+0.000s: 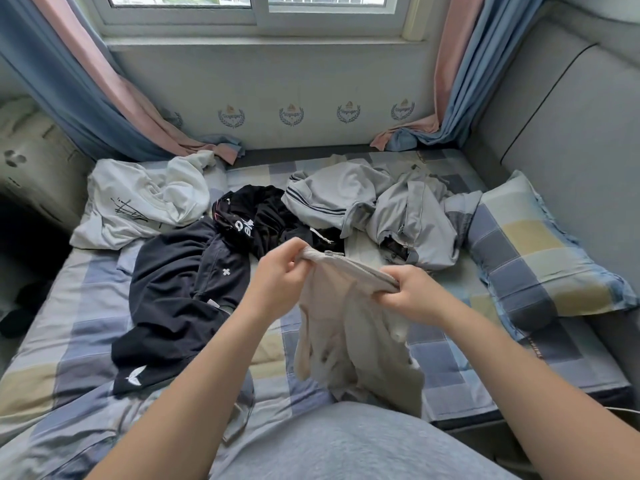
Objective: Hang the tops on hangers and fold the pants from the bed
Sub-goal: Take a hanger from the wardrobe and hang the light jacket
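A beige pair of pants [349,327] hangs above the bed, held up by its waistband. My left hand [282,277] grips the waistband's left end and my right hand [414,294] grips its right end. On the checked bed [69,344] lie a dark navy garment [173,292] at the left, a black top with white lettering [256,216] behind my hands, a white top [145,199] at the back left, and grey clothes with dark stripes [377,206] at the back right.
A checked pillow [540,261] lies at the right against a grey padded headboard [568,116]. Pink and blue curtains [104,98] hang down both sides of the window [256,12] onto the bed's far edge. No hangers are in view.
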